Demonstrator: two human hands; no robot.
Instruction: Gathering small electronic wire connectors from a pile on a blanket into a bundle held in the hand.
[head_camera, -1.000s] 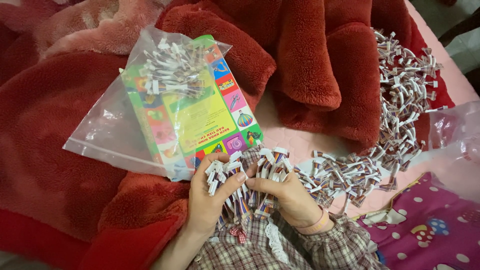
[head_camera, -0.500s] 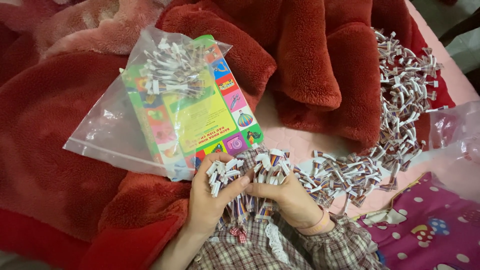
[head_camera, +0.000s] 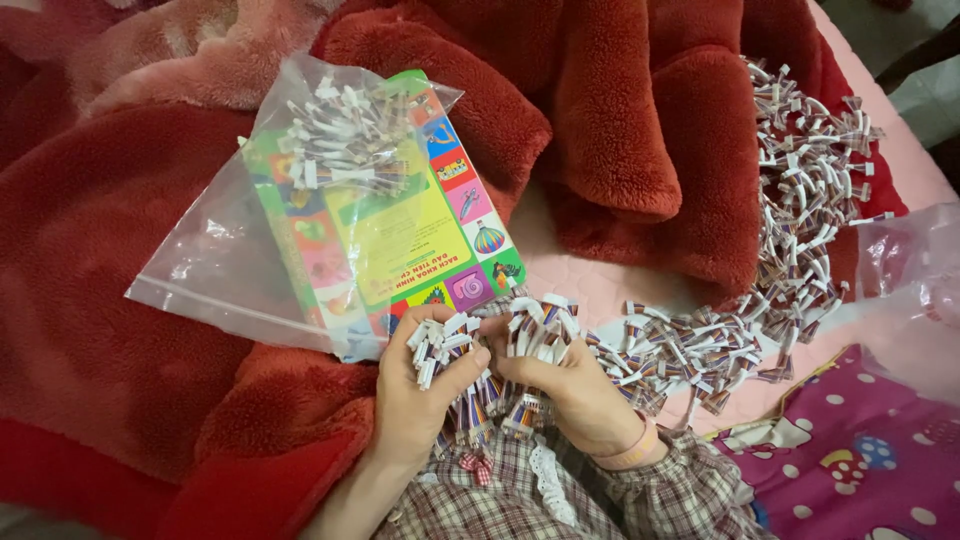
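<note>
The left hand (head_camera: 418, 395) and right hand (head_camera: 570, 390) were closed together around one bundle of short wire connectors (head_camera: 490, 345), white plugs upward and striped leads hanging between the palms. The bundle sat low in the view, directly between both hands. Just above lay a clear zip bag (head_camera: 215, 270) holding a colourful booklet (head_camera: 400, 230) and more connectors. A loose heap of connectors (head_camera: 790, 220) ran off to the right. All rested on a red blanket (head_camera: 100, 330) over a pink bed sheet (head_camera: 590, 285).

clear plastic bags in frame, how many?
2. One zip bag lies on the red blanket, holding a colourful booklet and connector wires; another bag at the right edge, cropped.
</note>
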